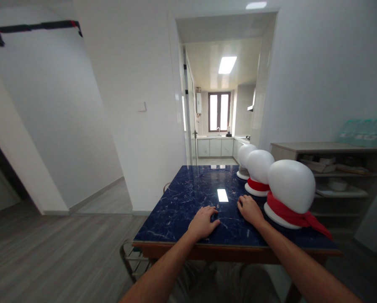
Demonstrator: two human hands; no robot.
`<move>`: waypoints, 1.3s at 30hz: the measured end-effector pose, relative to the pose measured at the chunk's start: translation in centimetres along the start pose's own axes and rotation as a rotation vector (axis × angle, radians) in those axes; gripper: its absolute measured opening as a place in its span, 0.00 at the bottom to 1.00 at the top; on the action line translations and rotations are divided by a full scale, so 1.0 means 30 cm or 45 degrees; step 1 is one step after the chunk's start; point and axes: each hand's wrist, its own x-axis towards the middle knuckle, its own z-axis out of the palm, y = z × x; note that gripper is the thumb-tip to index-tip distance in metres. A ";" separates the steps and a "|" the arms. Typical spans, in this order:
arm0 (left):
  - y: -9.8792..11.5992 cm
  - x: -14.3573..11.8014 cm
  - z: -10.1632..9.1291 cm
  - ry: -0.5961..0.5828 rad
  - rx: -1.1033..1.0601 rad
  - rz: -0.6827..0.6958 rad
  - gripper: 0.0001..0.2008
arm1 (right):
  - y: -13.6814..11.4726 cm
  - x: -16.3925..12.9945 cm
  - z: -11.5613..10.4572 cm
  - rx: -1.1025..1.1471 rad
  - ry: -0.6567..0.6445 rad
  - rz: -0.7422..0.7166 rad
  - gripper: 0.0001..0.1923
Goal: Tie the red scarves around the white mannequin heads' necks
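Observation:
My left hand (pixel 203 222) rests on the glossy blue marbled table (pixel 175 206), fingers spread and thumb apart, holding nothing. To its right my right hand (pixel 250 209) lies on the same tabletop with loosely bent fingers and nothing in them. Beside it stands a white mannequin head (pixel 291 185) with a red scarf (pixel 286 211) tied round its neck, one end trailing to the right. Behind that is a second white head (pixel 260 165) with a red band of cloth (pixel 257 185) at its neck. The farthest head (pixel 245 153) has something greyish round its neck.
A shelf unit (pixel 301 147) with dishes and boxes stands at the right, with wrapped bottles (pixel 365 131) on top. At the left a metal-framed stool (pixel 128 261) is tucked near the table. Beyond the table, a doorway opens to a kitchen with cabinets (pixel 215 148).

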 end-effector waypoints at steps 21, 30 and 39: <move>0.001 0.003 0.000 0.000 -0.003 -0.010 0.20 | -0.002 -0.001 -0.001 -0.064 -0.003 -0.012 0.10; -0.004 0.001 0.005 0.029 -0.006 0.002 0.19 | -0.005 0.003 0.004 -0.093 0.019 0.015 0.07; 0.000 0.000 0.005 0.042 -0.018 0.006 0.19 | -0.011 0.000 -0.005 -0.110 -0.064 0.046 0.09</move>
